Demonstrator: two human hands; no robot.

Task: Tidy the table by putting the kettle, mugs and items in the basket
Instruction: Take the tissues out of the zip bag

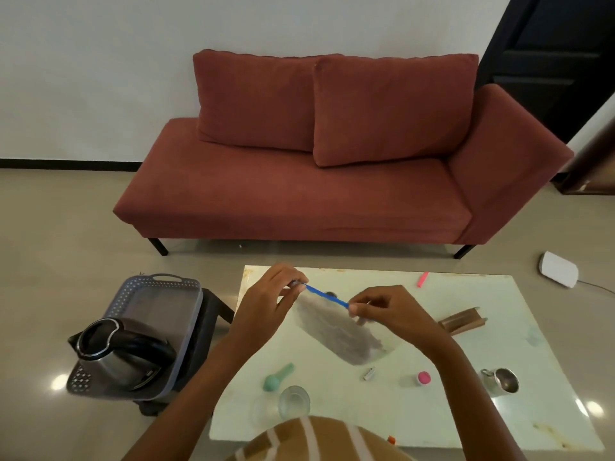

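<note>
Both hands hold up a clear zip bag (336, 331) with a blue seal strip over the pale table (466, 407). My left hand (269, 301) pinches the strip's left end and my right hand (389, 311) pinches its right end. The bag hangs below with dark contents inside. A steel kettle (113, 354) with a black handle sits in the grey basket (156, 287) on a dark stool to the left of the table. A steel mug (504, 380) stands near the table's right side.
On the table lie a green object (278, 377), a clear glass (294, 399), a small silver item (369, 373), a pink-topped jar (423, 377), a brown holder (461, 321) and a pink strip (422, 279). A red sofa (299, 194) stands beyond. A white device (559, 268) lies on the floor.
</note>
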